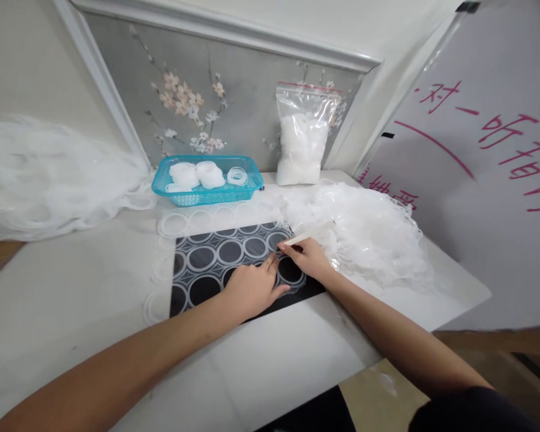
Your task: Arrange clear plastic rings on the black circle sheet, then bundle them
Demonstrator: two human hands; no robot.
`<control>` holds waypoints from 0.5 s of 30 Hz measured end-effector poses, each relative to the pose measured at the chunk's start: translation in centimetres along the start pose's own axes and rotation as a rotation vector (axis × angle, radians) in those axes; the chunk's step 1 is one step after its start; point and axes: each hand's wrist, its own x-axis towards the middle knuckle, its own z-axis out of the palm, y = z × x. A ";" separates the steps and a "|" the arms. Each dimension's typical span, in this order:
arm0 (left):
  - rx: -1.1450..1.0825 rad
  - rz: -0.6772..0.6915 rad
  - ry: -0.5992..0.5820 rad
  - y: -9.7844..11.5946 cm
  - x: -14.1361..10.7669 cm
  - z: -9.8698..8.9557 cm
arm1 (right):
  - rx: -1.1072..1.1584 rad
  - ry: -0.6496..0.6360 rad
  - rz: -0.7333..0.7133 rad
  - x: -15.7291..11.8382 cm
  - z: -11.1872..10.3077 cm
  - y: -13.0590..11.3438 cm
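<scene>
A translucent sheet of joined rings (pixel 216 267) lies over a black mat (pixel 312 295) on the white table, with its left and far parts reaching past the mat. My left hand (pixel 252 291) rests flat on the sheet, fingers stretched toward the right and thumb apart. Close by on its right, my right hand (pixel 310 259) pinches a slim cream-coloured stick-like tool (pixel 297 239). The tool's lower end is at a ring near the sheet's right side, by my left fingertips; its exact tip is too small to make out.
Behind the mat sits a blue plastic basket (pixel 166 191) with white rings in it. A clear zip bag (pixel 299 144) of white material leans on the framed panel. Translucent ring scraps (pixel 364 231) heap at right, another pile (pixel 49 180) at left. A whiteboard (pixel 486 240) stands right.
</scene>
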 end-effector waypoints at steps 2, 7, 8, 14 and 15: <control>-0.019 -0.003 -0.004 -0.1 0.0 0.0 | -0.125 0.027 -0.139 -0.6 0.3 0.1; -0.105 -0.023 0.015 -0.2 0.3 0.0 | -0.549 0.085 -0.414 -0.3 0.2 0.3; -0.120 -0.018 0.017 -0.2 0.4 0.1 | -0.618 0.123 -0.401 0.6 -0.3 0.3; -0.159 0.046 0.008 -1.0 -0.7 -0.7 | -0.455 0.627 -0.138 6.7 -4.0 -2.0; -0.145 0.042 0.018 -1.1 -1.2 -1.0 | -0.357 0.560 -0.184 6.5 -3.6 -2.5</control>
